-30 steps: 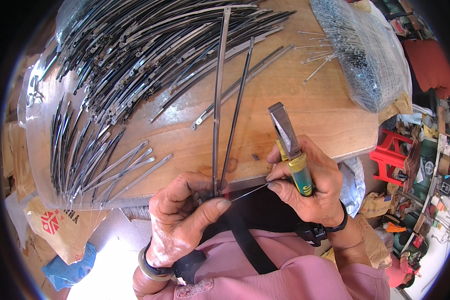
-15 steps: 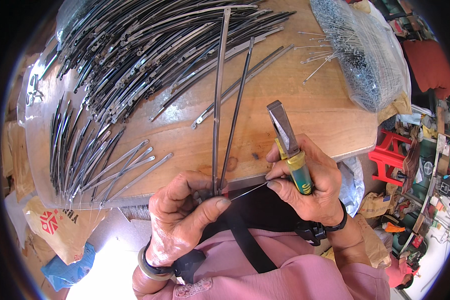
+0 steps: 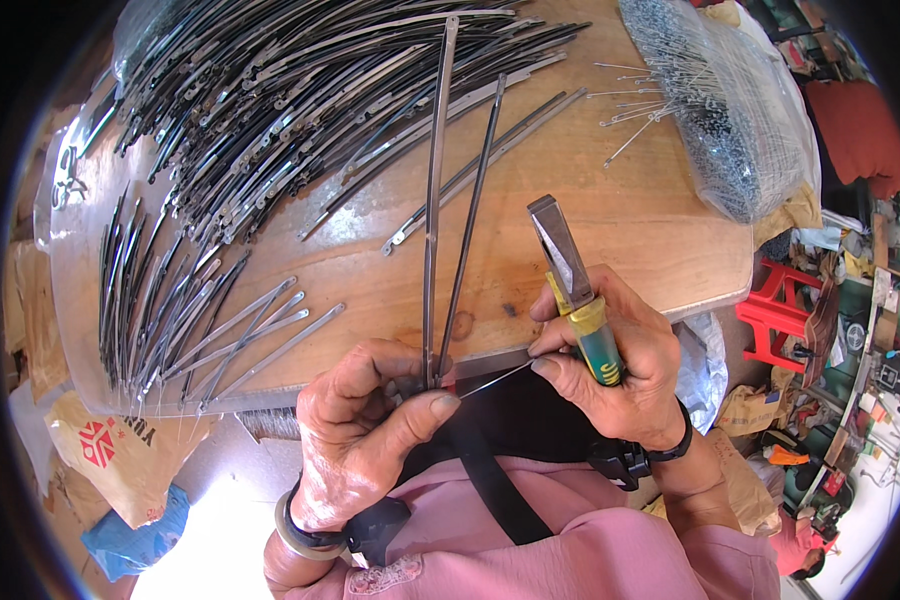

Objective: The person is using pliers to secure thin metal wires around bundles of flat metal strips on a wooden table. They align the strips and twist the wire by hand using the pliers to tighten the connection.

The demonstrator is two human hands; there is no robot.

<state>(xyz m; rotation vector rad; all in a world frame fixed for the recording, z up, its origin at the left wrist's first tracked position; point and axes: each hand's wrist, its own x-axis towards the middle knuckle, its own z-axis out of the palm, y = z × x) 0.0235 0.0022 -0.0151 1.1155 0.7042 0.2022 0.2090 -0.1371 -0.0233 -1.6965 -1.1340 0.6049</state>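
Observation:
My left hand [image 3: 370, 430] is closed, with thumb and fingers pinching the lower ends of a long, narrow metal strip [image 3: 436, 180] and a shorter dark strip [image 3: 477, 200]. Both strips rise over the table edge, slightly apart at the top. A thin wire [image 3: 495, 381] runs from beside the left thumb to my right hand [image 3: 625, 375], whose thumb and forefinger pinch its other end. Pliers with a steel head [image 3: 562, 250] and yellow-green handles [image 3: 597, 345] are also held in the right hand, head pointing up. The joint of strips and wire is hidden by the left fingers.
A large heap of metal strips [image 3: 300, 110] covers the table's [image 3: 660, 240] far left. A smaller fanned bunch [image 3: 185, 310] lies near its left edge. Thin wire pins spill from a clear plastic bag [image 3: 735, 130] at the far right. Beyond the right edge stands a red stool [image 3: 775, 315].
Almost nothing differs. The pliers' head and the strips' tips have shifted very slightly; both hands keep their hold.

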